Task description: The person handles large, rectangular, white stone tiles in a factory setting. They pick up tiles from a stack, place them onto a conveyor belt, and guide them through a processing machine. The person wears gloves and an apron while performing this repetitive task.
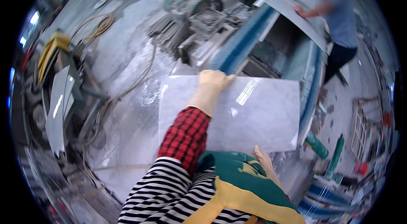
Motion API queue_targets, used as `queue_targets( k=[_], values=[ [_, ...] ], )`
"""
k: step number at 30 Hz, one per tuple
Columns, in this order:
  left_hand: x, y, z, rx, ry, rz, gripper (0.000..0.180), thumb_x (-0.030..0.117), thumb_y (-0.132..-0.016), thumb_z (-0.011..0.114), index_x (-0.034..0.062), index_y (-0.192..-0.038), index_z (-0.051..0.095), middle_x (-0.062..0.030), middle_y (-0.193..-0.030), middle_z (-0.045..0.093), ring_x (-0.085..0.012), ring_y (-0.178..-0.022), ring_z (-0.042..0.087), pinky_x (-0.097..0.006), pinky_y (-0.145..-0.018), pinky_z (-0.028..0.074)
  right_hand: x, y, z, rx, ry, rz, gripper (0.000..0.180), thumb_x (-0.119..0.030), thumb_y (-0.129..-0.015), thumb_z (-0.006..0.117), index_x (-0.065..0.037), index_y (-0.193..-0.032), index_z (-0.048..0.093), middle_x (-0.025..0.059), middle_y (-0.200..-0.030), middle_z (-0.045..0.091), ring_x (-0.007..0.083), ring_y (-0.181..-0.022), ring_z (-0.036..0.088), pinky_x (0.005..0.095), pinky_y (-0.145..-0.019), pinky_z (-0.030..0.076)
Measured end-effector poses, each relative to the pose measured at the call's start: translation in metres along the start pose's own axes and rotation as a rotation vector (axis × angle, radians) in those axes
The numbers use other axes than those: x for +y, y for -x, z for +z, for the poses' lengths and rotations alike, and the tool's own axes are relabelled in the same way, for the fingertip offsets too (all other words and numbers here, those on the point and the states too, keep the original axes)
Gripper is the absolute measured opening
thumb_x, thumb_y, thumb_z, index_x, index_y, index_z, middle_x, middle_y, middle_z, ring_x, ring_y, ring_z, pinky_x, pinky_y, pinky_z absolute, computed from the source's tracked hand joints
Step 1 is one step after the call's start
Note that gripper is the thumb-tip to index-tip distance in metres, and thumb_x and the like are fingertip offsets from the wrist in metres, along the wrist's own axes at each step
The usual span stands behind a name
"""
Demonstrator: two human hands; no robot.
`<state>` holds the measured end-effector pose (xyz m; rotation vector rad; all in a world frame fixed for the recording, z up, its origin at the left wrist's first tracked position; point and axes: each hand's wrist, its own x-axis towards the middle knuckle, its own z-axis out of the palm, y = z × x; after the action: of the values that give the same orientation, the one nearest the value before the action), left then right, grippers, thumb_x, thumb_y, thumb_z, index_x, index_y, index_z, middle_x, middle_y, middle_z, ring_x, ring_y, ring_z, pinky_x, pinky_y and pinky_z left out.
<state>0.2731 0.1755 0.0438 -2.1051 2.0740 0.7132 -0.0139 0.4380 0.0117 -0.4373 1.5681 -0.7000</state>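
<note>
A glossy white-grey marble slab [258, 118], rectangular, lies tilted in front of my body, with lamp reflections on its face. My left hand [213, 83], in a cream rubber glove, is closed over the slab's far edge. The left forearm, in a red-and-black checked sleeve cover, crosses the slab. My right hand [264, 161], also gloved, is at the near edge, where its thumb shows against the slab; the other fingers are hidden. A green and yellow apron [243, 177] sits against the near edge.
Beyond the slab stands a blue-sided machine frame [243, 46] with an open middle. A person [337, 16] leans over a pale panel at its far end. Stone strips [167, 33] are stacked behind. Left are leaning slabs [59, 105] and a hose [140, 78] across the wet floor.
</note>
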Motion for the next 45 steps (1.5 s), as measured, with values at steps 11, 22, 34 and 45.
queue_targets(
  k=[11, 22, 34, 45],
  values=[
    [0.015, -0.005, 0.009, 0.072, 0.041, 0.097, 0.069, 0.070, -0.100, 0.043, 0.0150, -0.106, 0.084, -0.0073, -0.110, 0.080, -0.0227, -0.114, 0.072, -0.037, -0.094, 0.054, -0.006, 0.010, -0.001, 0.121, 0.559, 0.024, 0.050, -0.047, -0.104, 0.064, 0.000, -0.090, 0.074, 0.0062, -0.073, 0.065, 0.0201, -0.072, 0.059, 0.0399, -0.071, 0.048],
    [0.012, -0.024, 0.015, 0.063, -0.004, 0.110, 0.067, 0.068, -0.100, 0.041, 0.0172, -0.113, 0.081, -0.0096, -0.119, 0.077, -0.0322, -0.119, 0.069, -0.045, -0.103, 0.052, -0.009, 0.018, 0.001, 0.056, 0.215, -0.017, 0.039, -0.038, -0.097, 0.077, -0.001, -0.086, 0.073, -0.0014, -0.075, 0.065, 0.0096, -0.064, 0.054, 0.0320, -0.057, 0.040],
    [0.016, -0.028, 0.020, 0.082, -0.033, 0.117, 0.068, 0.068, -0.101, 0.040, 0.0150, -0.109, 0.082, -0.0102, -0.114, 0.078, -0.0329, -0.116, 0.070, -0.044, -0.100, 0.053, 0.023, -0.016, -0.015, 0.050, 0.062, 0.021, 0.044, -0.039, -0.094, 0.081, 0.001, -0.077, 0.073, 0.0011, -0.070, 0.064, 0.0088, -0.060, 0.052, 0.0291, -0.054, 0.039],
    [0.028, -0.035, 0.016, 0.011, -0.120, 0.291, 0.084, 0.075, -0.093, 0.054, -0.0020, -0.123, 0.070, -0.0282, -0.123, 0.071, -0.0434, -0.119, 0.066, -0.049, -0.103, 0.051, 0.013, 0.008, -0.040, 0.050, 0.008, -0.102, 0.054, -0.050, -0.093, 0.078, 0.003, -0.084, 0.075, 0.0045, -0.076, 0.068, 0.0112, -0.068, 0.059, 0.0297, -0.062, 0.048]
  ],
)
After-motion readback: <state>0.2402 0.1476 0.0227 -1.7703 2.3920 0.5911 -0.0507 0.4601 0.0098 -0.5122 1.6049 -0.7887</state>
